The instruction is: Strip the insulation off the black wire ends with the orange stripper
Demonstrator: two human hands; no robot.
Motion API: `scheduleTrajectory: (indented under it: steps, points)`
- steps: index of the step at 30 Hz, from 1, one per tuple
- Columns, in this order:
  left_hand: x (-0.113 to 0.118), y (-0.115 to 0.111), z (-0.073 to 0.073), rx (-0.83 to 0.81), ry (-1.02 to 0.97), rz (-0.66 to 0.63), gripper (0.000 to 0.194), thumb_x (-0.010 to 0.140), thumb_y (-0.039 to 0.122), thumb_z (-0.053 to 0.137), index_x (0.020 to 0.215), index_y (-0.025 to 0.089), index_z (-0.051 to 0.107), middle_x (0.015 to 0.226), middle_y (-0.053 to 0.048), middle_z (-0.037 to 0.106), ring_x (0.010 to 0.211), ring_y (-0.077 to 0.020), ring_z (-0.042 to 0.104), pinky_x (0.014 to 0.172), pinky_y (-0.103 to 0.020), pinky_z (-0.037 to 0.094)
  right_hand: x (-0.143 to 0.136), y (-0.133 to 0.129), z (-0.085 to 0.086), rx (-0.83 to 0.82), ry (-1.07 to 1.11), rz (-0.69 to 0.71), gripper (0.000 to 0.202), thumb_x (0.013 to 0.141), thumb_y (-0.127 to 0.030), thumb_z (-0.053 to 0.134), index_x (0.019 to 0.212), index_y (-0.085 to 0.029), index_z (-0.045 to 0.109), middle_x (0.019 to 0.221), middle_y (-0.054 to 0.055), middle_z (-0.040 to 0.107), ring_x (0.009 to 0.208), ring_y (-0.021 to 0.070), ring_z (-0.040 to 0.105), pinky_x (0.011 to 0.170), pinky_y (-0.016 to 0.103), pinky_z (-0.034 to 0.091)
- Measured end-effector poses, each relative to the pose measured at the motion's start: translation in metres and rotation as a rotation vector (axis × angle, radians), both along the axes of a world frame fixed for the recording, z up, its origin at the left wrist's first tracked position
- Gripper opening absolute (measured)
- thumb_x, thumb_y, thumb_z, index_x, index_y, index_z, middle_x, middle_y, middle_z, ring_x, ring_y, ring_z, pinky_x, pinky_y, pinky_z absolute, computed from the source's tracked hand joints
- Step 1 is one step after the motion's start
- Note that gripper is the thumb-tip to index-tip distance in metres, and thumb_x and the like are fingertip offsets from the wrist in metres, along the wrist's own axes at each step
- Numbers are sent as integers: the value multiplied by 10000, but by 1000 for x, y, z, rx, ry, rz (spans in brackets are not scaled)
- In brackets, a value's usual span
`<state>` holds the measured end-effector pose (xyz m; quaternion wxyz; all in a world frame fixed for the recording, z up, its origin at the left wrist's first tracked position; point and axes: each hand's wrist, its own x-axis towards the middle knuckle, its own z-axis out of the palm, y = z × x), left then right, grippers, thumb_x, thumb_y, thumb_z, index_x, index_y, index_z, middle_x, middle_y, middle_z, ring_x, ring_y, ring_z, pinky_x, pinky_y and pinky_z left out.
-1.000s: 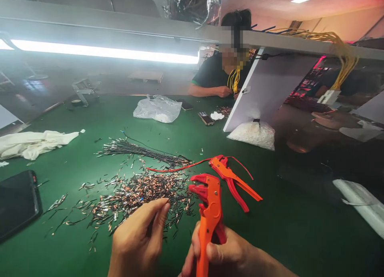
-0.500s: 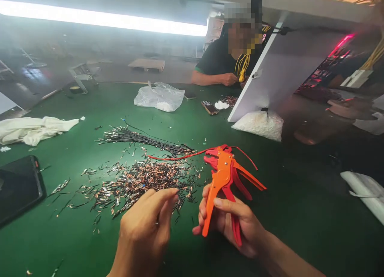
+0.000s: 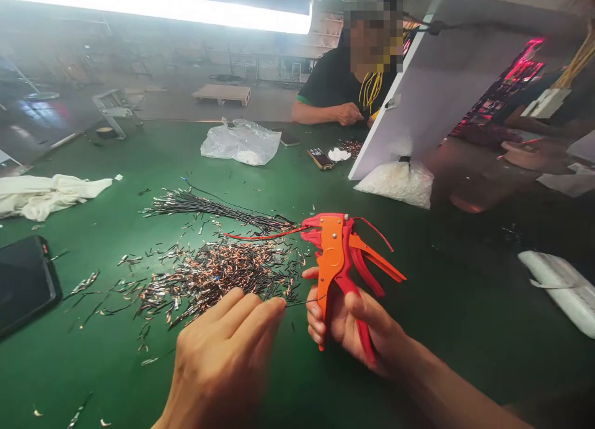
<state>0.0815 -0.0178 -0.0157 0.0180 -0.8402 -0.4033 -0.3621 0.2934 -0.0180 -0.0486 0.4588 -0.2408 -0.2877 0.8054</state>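
Note:
My right hand (image 3: 357, 330) is wrapped round the handles of an orange and red wire stripper (image 3: 333, 249), whose jaws point left. My left hand (image 3: 223, 348) is closed in a pinch on a thin dark wire (image 3: 302, 302), which runs right toward the stripper's handle. Beyond my left hand lies a pile of short black and copper wire pieces (image 3: 223, 268). Behind the pile is a bundle of long black wires (image 3: 209, 207). A red wire (image 3: 264, 235) stretches left from near the stripper's jaws, and another red length shows behind the tool.
A black phone (image 3: 28, 286) and white cloth (image 3: 46, 193) lie at the left. Farther back are a clear plastic bag (image 3: 242, 142), a smaller phone (image 3: 320, 159), a bag of white pieces (image 3: 400, 184) and a slanted white panel (image 3: 418, 100). A person (image 3: 325, 94) sits opposite.
The stripper has turned more upright in my right hand, its fingers now closer round the handles. A dark wire now shows at my left fingertips. The whole view has shifted slightly.

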Motion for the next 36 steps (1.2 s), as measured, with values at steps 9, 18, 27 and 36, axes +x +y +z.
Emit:
scheduleTrajectory:
  steps: [9, 18, 27, 36]
  points:
    - [2, 1, -3, 12, -45, 49, 175, 928, 51, 529, 992, 174, 635, 662, 19, 605, 590, -116, 546, 542, -212, 419, 1, -6, 5, -85, 107, 104, 543, 716, -185, 697, 1252, -178, 604, 891, 39, 565, 759, 164, 518, 711, 327, 423]
    - [-7, -1, 7, 44, -22, 65, 235, 875, -13, 518, 997, 168, 603, 739, -6, 645, 642, -130, 527, 594, -230, 444, 4, -5, 4, -38, 123, 131, 608, 744, -212, 595, 1343, -114, 559, 846, 110, 700, 642, 168, 583, 605, 312, 478]
    - [-3, -2, 0, 102, -7, 160, 175, 927, 76, 510, 1038, 177, 600, 672, 25, 689, 525, -106, 634, 520, -217, 449, -4, -12, -11, -21, 102, 207, 564, 771, -225, 688, 1313, -105, 588, 858, 118, 736, 637, 161, 668, 567, 266, 547]
    - [21, -20, -11, -252, -66, 32, 601, 876, 624, 590, 1251, 177, 444, 801, -34, 742, 614, -169, 724, 500, -229, 536, -16, -11, 2, -132, 109, -70, 520, 619, -45, 564, 1102, -213, 660, 958, 49, 733, 867, 195, 664, 777, 305, 507]
